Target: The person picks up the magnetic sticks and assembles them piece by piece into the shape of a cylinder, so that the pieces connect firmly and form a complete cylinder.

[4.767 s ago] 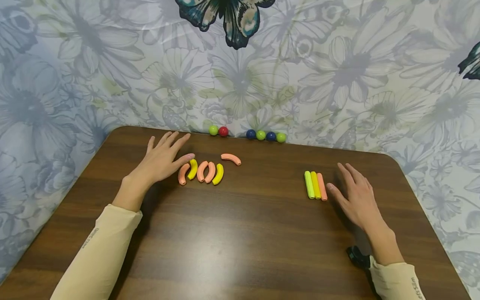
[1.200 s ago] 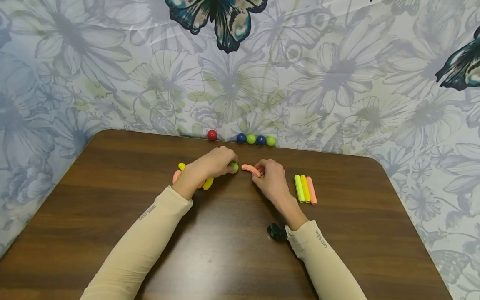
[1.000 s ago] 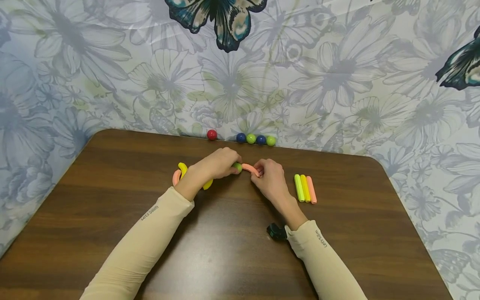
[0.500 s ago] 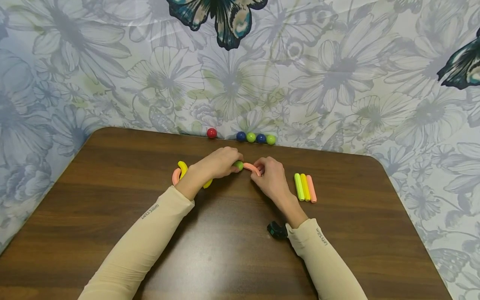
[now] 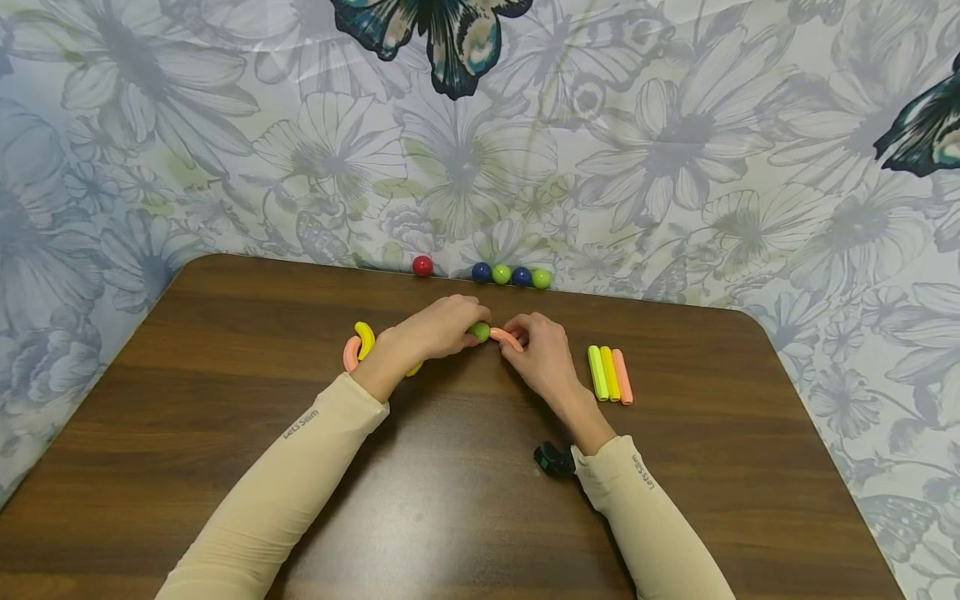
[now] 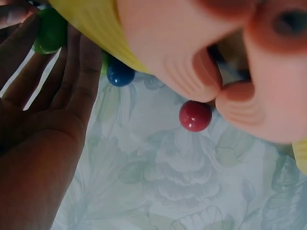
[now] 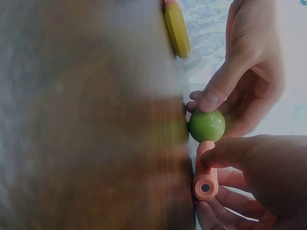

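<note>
My left hand (image 5: 468, 327) pinches a green ball (image 5: 479, 331) at mid-table. My right hand (image 5: 517, 337) pinches a curved orange tube piece (image 5: 506, 337) just right of it. In the right wrist view the green ball (image 7: 206, 125) touches one end of the orange piece (image 7: 205, 170), whose other end shows a small hole. The left hand's fingers (image 7: 225, 86) curl round the ball from above and the right hand's fingers (image 7: 240, 153) hold the piece. In the left wrist view the left palm (image 6: 43, 124) fills the left side, with a green ball (image 6: 50, 31) at its fingertips.
Several curved yellow and orange pieces (image 5: 365, 339) lie by my left wrist. Three straight sticks (image 5: 609, 373), green, yellow and orange, lie to the right. A red ball (image 5: 422, 266) and several blue and green balls (image 5: 501, 274) line the table's (image 5: 450, 500) far edge against the flowered wall.
Both hands lay flat earlier; the left has since picked up a green ball and the right the orange curved piece. Over the last second the ball closed onto the piece's end.
</note>
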Tool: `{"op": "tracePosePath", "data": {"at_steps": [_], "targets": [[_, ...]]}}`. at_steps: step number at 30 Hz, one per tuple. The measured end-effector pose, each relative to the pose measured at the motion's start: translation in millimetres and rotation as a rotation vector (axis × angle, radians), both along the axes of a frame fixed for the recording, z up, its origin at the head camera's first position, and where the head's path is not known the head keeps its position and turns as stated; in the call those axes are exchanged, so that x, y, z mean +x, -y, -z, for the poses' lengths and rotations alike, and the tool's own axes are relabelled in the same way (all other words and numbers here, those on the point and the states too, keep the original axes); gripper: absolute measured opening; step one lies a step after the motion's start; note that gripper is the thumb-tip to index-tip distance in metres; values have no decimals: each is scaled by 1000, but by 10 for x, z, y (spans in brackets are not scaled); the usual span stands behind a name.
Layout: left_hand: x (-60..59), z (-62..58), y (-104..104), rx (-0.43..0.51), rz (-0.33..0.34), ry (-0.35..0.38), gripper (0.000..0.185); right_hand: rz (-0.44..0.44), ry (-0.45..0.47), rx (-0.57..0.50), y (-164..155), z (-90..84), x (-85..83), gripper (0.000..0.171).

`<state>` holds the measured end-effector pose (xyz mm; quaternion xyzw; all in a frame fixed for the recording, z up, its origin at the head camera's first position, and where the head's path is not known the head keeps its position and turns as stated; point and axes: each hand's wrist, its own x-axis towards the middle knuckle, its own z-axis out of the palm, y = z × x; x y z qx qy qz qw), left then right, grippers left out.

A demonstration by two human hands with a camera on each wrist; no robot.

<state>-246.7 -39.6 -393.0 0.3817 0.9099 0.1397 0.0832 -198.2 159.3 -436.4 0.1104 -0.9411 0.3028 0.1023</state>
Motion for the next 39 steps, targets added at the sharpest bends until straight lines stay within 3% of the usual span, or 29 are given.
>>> {"op": "tracePosePath", "data": {"at_steps": [4, 7, 12, 16, 25, 33, 39], "targets": [[-7, -56, 79, 16, -27, 9, 31, 5, 14, 8, -20, -21, -2, 15], [-18, -114, 169, 25, -88, 10, 33, 19, 24, 15, -45, -31, -6, 15], [9, -209, 358, 18, -229, 1, 19, 31, 32, 24, -81, -37, -14, 15], [79, -255, 486, -15, -301, 41, 13, 41, 41, 26, -97, -39, -18, 15], [255, -251, 566, -72, -322, 193, 30, 42, 51, 34, -87, -21, -28, 17], [282, -149, 450, -96, -310, 138, 27, 39, 69, 34, -87, -22, -21, 16], [306, -85, 323, -104, -288, 57, 32, 29, 62, 26, -101, -44, -12, 17]]}}
